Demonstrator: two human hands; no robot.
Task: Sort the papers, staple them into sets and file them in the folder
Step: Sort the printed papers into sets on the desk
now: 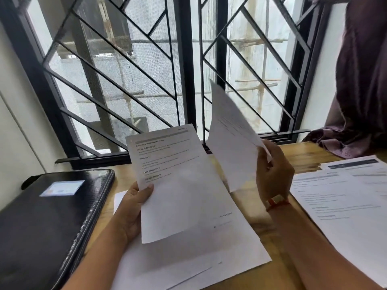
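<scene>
my left hand (134,208) gripping printed sheet (178,185), right hand (272,174) pinching 1 raised sheet (230,139); folder (48,222) at desk (303,155) left edge.

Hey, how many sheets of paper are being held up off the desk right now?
2: a printed sheet in the left hand, and a tilted sheet in the right hand. More could be stacked behind either.

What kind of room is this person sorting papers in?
Likely a home study or small office corner: a wooden desk set against a barred window, printed papers spread on it, a black folder at the left. The left hand holds a printed page, the right hand a second sheet.
</scene>
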